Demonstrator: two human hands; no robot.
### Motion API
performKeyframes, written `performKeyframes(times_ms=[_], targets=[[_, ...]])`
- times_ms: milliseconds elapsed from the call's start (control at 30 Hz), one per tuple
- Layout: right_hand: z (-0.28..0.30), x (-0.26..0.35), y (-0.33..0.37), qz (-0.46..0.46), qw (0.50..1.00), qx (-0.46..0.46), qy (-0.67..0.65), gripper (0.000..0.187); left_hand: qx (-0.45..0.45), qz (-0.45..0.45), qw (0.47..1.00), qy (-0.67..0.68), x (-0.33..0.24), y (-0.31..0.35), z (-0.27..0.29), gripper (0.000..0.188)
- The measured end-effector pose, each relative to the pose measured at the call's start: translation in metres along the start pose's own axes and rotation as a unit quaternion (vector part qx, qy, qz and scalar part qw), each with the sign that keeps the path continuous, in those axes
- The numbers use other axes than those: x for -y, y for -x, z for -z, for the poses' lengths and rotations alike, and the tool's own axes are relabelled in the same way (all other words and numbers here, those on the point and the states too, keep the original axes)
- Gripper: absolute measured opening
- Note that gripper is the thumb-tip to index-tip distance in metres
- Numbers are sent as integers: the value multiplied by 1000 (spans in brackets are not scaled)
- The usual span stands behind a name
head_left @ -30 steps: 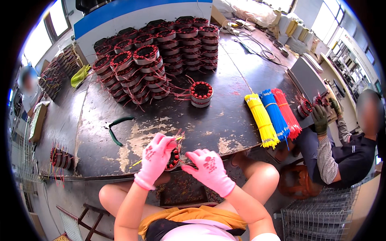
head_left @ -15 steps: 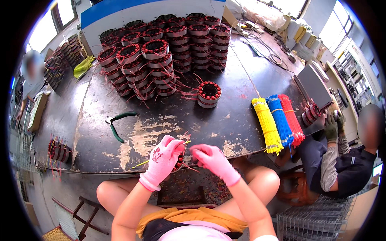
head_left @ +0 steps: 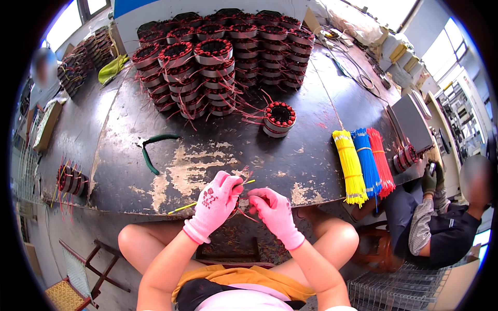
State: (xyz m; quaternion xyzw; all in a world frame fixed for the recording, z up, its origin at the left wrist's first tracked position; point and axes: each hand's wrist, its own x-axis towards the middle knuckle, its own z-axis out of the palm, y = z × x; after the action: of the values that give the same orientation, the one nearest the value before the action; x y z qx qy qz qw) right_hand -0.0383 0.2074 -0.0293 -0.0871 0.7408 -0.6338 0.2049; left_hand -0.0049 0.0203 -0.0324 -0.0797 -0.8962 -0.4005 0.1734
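My left hand [head_left: 213, 203], in a pink glove, is closed in a pinch on a thin yellow wire [head_left: 182, 208], whose ends stick out on both sides of the hand. Opposite it, my right hand [head_left: 274, 211], gloved alike, has its fingertips pinched together; whatever lies between them is too small to make out. Between and below the hands, at the table's front edge, sits a motor stator [head_left: 234, 211] with red windings, mostly hidden by the left glove. Fine reddish leads [head_left: 249, 171] rise beyond the fingers, and others trail beneath the right hand.
Green-handled cutters [head_left: 150, 150] lie left of centre. A lone stator [head_left: 279, 119] stands before tall stator stacks [head_left: 213, 72]. Yellow [head_left: 348, 166], blue [head_left: 366, 163] and red wire bundles [head_left: 382, 160] lie at right. Another stator stack [head_left: 71, 181] lies at left; a co-worker [head_left: 441, 223] sits at right.
My right hand has moved closer to the left, its fingers now pinched instead of blurred. The view has shifted slightly; the left hand still pinches the yellow wire.
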Motion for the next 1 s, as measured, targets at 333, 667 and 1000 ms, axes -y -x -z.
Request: performKeyframes(times_ms=[333,667,1000], targets=[[16,7,-11,323,910,-43,255,18,63,-37,996,-43,-11,-9,12,13],[30,25,-20,98,982,94,129,14,63,6,998,-10,-28,-2,2,16],[40,21,-43,-77,976,199,40,19,75,-88,993,-24,-5,3,-8,22]])
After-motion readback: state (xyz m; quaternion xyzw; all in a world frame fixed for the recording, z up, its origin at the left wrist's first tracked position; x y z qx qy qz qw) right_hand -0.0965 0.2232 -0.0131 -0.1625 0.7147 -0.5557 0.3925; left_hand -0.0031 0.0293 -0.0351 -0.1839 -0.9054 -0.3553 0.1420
